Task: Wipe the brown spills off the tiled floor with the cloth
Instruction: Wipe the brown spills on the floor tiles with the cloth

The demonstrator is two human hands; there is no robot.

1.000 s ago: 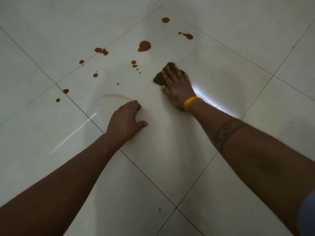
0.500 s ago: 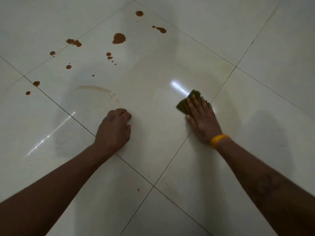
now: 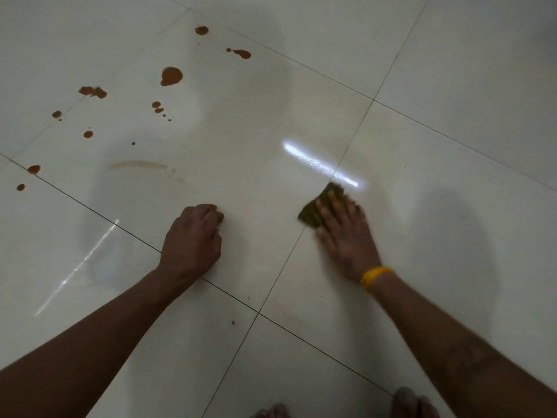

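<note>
Several brown spills dot the pale tiled floor (image 3: 437, 70) at the upper left; the largest blot (image 3: 171, 76) lies among smaller drops, and a faint brown smear (image 3: 137, 165) arcs below them. My right hand (image 3: 343, 236), with a yellow wristband, presses flat on a dark green cloth (image 3: 313, 211) over a grout line, right of centre and far from the spills. The cloth shows only past my fingertips. My left hand (image 3: 193, 239) rests on the floor with fingers curled under, holding nothing.
A bright streak of reflected light (image 3: 319, 164) lies just beyond the cloth. Toes of my feet (image 3: 413, 402) show at the bottom edge. Dark grout lines cross the floor diagonally.
My right hand has dragged the cloth away from the spills, toward me and to the right. My left hand has stayed planted on the floor.
</note>
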